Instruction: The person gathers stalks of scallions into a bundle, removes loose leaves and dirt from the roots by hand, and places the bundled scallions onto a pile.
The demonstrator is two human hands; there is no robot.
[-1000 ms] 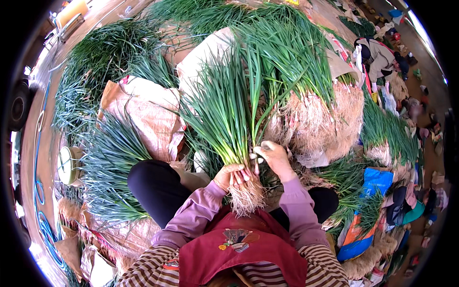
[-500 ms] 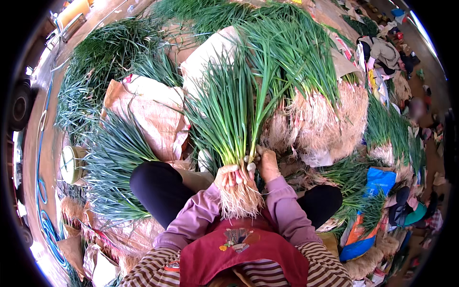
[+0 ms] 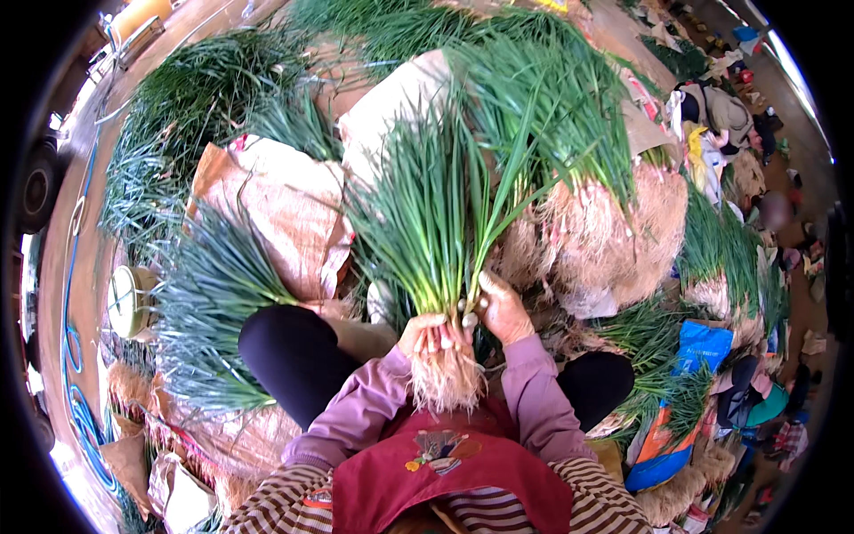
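Note:
A thick bunch of green onions [image 3: 427, 222] stands in front of me, leaves fanning away and pale roots [image 3: 447, 378] hanging toward my apron. Wrapped round the bunch just above the roots is my left hand [image 3: 422, 335], closed on the white and reddish stem bases. At the right side of those bases is my right hand [image 3: 503, 310], its thumb and fingers closed around the outer stalks with small whitish bulbs showing beside the fingertips. Parts of the stems are hidden behind my fingers.
Beyond the bunch, more green onions lie heaped with their matted roots [image 3: 614, 236] toward me. Pale sacks [image 3: 285, 205] lie to the left, near a lidded bucket [image 3: 130, 303] and a blue hose [image 3: 89, 427]. A blue and orange bag [image 3: 663, 454] is at right; people sit farther right.
My right hand has shifted slightly right and its thumb has risen along the outer stalks. The left hand keeps hold of the bunch.

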